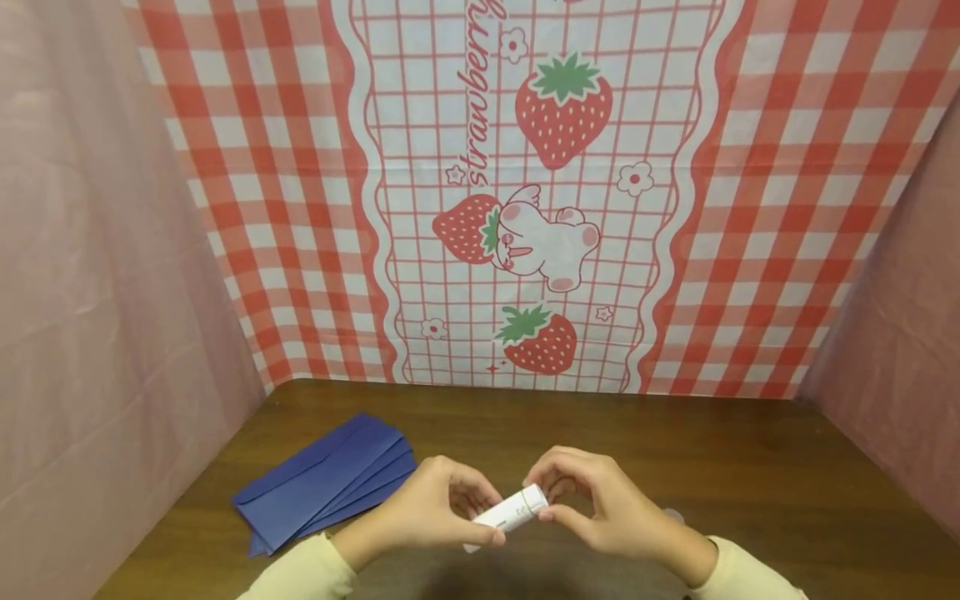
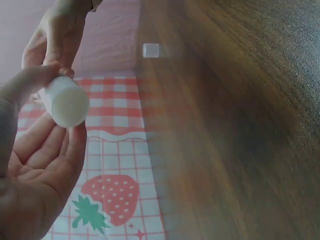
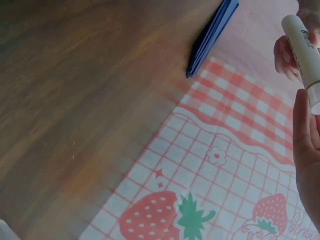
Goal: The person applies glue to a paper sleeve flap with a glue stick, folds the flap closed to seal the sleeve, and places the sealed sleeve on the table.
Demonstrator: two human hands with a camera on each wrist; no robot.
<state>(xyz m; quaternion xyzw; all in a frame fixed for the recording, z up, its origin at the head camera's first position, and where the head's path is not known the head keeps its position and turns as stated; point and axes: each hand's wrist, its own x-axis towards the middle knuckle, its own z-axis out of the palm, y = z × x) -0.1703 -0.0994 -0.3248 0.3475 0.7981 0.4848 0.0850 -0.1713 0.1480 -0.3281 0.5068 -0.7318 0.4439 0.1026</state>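
Both hands hold a white glue stick (image 1: 506,512) tilted above the table. My left hand (image 1: 438,506) grips its body, thumb on the near side and fingers curled behind. At the upper right end, beyond a thin yellowish line, my right hand (image 1: 600,504) pinches the tube between thumb and fingers. The left wrist view looks straight at one round pale end of the glue stick (image 2: 71,106). Small print shows on its side in the right wrist view. A small translucent white cap (image 2: 151,50) lies on the table, mostly hidden behind the right wrist in the head view.
A fanned stack of dark blue envelopes (image 1: 322,483) lies on the brown wooden table (image 1: 712,450), left of the hands. Behind the table hangs a red-and-white checked cloth (image 1: 288,208) with strawberries. Pink cloth (image 1: 97,292) hangs at both sides.
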